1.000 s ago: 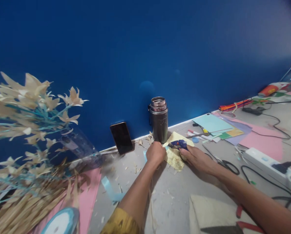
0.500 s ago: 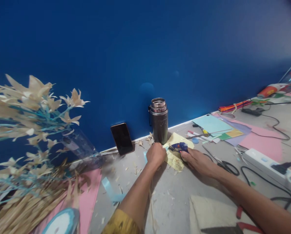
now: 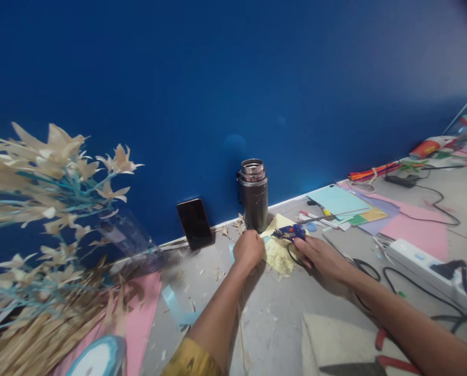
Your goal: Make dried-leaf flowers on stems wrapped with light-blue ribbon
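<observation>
My left hand is closed, its fingers wrapped round a light-blue strip whose end pokes out toward the right. Pale dried petals show just beyond the knuckles; whether they are in the grip is hidden. My right hand grips a blue glue gun with a small red light, its nozzle pointing left toward the left hand. Below the glue gun lies a crumpled yellow paper with residue on it. A dark steel flask, without a lid, stands right behind the left hand.
A phone leans on the blue wall. Left are dried flowers with blue stems and a tape roll. Right lie scissors, coloured papers, a power strip and cords. A red-handled tool lies in front on cloth.
The glue gun has shifted slightly to the right and up, and its cord now shows below the right hand. The left hand stays nearly in place. The whole view has shifted slightly.
</observation>
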A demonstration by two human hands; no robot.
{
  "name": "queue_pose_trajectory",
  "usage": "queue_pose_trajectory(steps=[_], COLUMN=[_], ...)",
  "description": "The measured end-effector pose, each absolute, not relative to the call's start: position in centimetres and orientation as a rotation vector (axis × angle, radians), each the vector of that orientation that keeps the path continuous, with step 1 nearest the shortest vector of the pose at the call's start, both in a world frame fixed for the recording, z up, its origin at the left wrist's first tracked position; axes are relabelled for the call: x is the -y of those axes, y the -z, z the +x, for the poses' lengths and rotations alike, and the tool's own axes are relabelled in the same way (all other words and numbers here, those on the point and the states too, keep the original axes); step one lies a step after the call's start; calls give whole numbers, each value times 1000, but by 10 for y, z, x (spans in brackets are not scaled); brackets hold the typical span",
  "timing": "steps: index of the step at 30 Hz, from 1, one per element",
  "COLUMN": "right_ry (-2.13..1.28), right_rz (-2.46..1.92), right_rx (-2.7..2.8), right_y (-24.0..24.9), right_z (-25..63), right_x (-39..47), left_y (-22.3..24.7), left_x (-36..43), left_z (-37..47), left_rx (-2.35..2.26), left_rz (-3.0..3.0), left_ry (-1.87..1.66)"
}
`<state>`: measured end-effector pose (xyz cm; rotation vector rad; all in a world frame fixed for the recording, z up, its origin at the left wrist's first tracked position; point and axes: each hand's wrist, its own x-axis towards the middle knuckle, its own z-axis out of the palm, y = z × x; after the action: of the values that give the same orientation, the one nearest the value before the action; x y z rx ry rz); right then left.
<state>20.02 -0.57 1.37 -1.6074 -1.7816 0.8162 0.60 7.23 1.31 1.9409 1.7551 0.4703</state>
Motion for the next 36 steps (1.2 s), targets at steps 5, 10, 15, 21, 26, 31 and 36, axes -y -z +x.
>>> queue_pose_trajectory(steps=[5,10,15,21,26,31,36], right_ry=[-1327,-1523,-1587,-1435,-480,-193,-424], right_rz=[-1214,-1036,-972,-1119,-1555,-1715,-1628], right_rx=[1299,929,874,1105,1813,2233,2420], right_y=[-9,-12,-14,-10,-30,-44,-45], right_z=[210,217,214,217,227,236,238], right_x=[8,9,11,10,17,29,37], left_y=[-6,5,6,-1,-17,-55,-92], left_x=[-77,-87,-91,-88,-84,-78,-56], left_z=[0,-5,-8,-8,-6,-21,-61], left_rx=[-1638,-1491,-1381,-1319,-1294,-1252,-1235], left_rz=[1881,1789,1719,1600,1426,1273,1159], left_ry=[-652,-810,-939,-1036,-1088,-1151,-1273])
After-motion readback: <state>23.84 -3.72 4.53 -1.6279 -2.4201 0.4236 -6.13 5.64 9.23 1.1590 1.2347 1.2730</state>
